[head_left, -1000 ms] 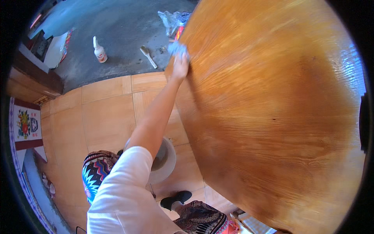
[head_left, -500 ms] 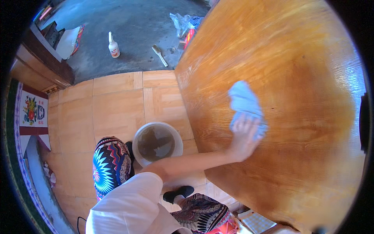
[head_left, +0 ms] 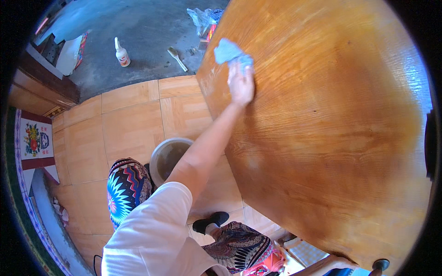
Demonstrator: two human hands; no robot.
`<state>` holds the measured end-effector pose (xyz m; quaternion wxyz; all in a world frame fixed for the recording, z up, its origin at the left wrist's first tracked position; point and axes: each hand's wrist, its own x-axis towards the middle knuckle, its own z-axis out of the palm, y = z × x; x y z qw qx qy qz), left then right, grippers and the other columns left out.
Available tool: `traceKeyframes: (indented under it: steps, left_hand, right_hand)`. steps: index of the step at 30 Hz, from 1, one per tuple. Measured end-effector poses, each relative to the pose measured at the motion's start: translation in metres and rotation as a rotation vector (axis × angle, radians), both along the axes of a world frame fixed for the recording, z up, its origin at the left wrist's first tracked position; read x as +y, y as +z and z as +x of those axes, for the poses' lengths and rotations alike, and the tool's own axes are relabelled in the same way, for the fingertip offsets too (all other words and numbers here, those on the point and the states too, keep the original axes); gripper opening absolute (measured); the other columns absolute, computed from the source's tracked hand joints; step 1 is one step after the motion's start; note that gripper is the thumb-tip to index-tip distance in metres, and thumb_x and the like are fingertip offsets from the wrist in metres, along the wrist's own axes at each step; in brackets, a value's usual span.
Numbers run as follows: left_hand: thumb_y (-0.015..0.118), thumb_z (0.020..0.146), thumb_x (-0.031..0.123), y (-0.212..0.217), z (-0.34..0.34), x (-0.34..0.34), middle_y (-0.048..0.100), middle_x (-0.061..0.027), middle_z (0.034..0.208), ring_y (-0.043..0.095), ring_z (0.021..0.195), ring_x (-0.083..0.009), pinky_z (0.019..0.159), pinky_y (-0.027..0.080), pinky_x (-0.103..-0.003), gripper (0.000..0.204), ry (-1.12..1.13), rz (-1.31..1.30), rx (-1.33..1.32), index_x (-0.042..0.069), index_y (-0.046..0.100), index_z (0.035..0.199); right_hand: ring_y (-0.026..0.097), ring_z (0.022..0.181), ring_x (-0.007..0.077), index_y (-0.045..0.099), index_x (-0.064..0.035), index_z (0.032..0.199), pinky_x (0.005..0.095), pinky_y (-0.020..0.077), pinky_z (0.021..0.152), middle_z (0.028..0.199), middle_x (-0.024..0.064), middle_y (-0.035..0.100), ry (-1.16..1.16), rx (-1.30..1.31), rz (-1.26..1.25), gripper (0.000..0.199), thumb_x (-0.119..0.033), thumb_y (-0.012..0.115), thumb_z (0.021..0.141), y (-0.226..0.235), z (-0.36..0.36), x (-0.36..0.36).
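Note:
My left hand [head_left: 241, 85] presses a light blue cloth [head_left: 229, 51] against the upper left part of a wooden door [head_left: 317, 147]. Its fingers are bunched over the cloth, and the arm stretches out across a bucket. At the lower right edge of the picture, my right hand [head_left: 341, 262] grips the door's edge beside a dark round knob [head_left: 380, 265]; part of that hand is hidden. The bucket [head_left: 158, 155] holds murky water and stands on the floor close to my legs, partly covered by my left forearm.
Beyond the tiled floor [head_left: 131, 129], a white spray bottle [head_left: 123, 56] and a brush [head_left: 177, 59] rest on grey concrete. A clear plastic bag [head_left: 200, 20] lies by the door's far edge. A checked cloth [head_left: 306, 253] shows at the lower right.
My left hand has slid the cloth up and to the left over the door, toward its far edge. More of my right hand and of the knob has come into view.

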<state>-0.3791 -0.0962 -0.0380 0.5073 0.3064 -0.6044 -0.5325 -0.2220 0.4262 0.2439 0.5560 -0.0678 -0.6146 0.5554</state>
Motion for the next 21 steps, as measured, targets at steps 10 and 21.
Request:
traceKeyframes:
  steps: [10,21]
  left_hand:
    - [0.045,0.101,0.028,-0.085,0.084,0.162,0.051,-0.0284,0.13,0.046,0.124,-0.0413,0.103,0.036,-0.045,0.054,-0.329,0.408,-0.061,-0.007,0.036,0.141]
    - [0.049,0.097,0.031,0.096,0.088,0.127,0.037,-0.0319,0.144,0.029,0.137,-0.0496,0.113,0.017,-0.059,0.06,-0.218,-0.167,-0.071,-0.005,0.036,0.144]
  right_hand:
    - [0.031,0.14,0.0365,0.033,-0.004,0.15,0.0487,0.0268,0.116,0.156,0.0159,0.029,0.083,0.02,-0.031,0.084,-0.068,0.025,0.096,-0.004,0.01,-0.015]
    - [0.032,0.139,0.0368,0.035,-0.01,0.149,0.0497,0.0279,0.115,0.156,0.0145,0.03,0.021,-0.006,0.003,0.083,-0.071,0.023,0.095,0.003,0.03,-0.032]
